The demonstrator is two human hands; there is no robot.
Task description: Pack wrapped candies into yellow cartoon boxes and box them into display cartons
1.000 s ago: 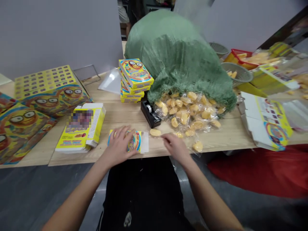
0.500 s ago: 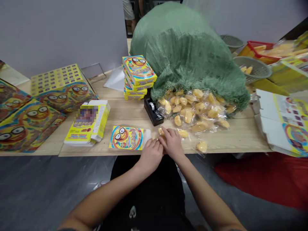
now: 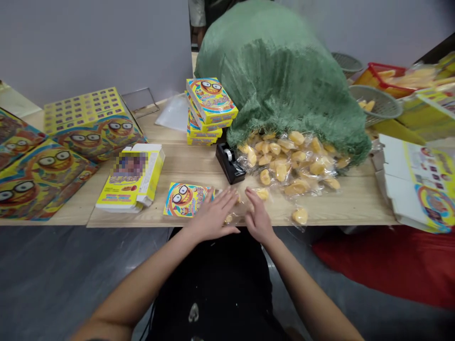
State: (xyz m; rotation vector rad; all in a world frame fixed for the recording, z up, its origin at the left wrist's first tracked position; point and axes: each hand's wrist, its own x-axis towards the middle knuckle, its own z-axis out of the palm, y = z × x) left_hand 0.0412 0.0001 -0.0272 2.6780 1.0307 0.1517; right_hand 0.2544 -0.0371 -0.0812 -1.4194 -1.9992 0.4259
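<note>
**Work in hand:** your left hand (image 3: 213, 217) and right hand (image 3: 258, 220) rest at the table's near edge, over a small clear packet (image 3: 228, 219) holding a yellow piece.

**Fingers, left:** spread wide and flat, tips at or just beside the right edge of a printed card (image 3: 185, 200); contact cannot be confirmed. Nothing is pinched.

**Fingers, right:** loosely parted, pointing at 12 o'clock and pinching nothing. A second yellow-filled packet (image 3: 262, 193) lies just beyond the fingertips.

**Item location:** the first packet sits between your hands, at 6 o'clock from the loose heap.

**Next move:** the packet between your hands is the closest item, with either hand in reach of it.

**About the hands:** at 12 o'clock, a black tape dispenser (image 3: 229, 163) and a stack of yellow printed boxes (image 3: 211, 99). At 1 o'clock, a heap of clear packets (image 3: 295, 161) spills from a green mesh sack (image 3: 280, 85). At 10 o'clock, a yellow box (image 3: 133, 177) lies on its side, its top partly blurred. At 3 o'clock, an unfolded carton (image 3: 415, 184) sits on the wooden table (image 3: 174, 163).
</note>
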